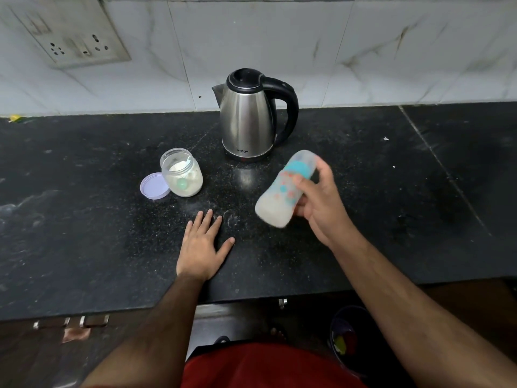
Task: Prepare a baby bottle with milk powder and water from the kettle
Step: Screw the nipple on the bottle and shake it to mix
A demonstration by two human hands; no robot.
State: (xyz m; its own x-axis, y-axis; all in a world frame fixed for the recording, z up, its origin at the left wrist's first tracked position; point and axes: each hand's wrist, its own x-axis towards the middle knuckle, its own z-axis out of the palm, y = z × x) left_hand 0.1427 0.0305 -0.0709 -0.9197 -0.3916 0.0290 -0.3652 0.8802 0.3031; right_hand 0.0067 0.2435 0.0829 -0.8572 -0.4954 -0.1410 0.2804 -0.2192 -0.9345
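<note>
My right hand [319, 203] grips a baby bottle [282, 191] with a teal collar and a clear cap, tilted in the air above the black counter [84, 219]. The bottle looks blurred and holds milky white liquid. Flat on the counter rests my left hand [202, 245], fingers spread, holding nothing. A steel kettle [249, 119] with a black lid and handle stands behind, lid down. To its left sits an open clear jar of milk powder [183, 175] with a scoop inside.
A lilac jar lid [154, 186] lies upside down against the jar's left side. A wall socket plate [75, 37] is on the tiled wall at back left. Powder dust speckles the counter between my hands. The counter's front edge runs just below my left wrist.
</note>
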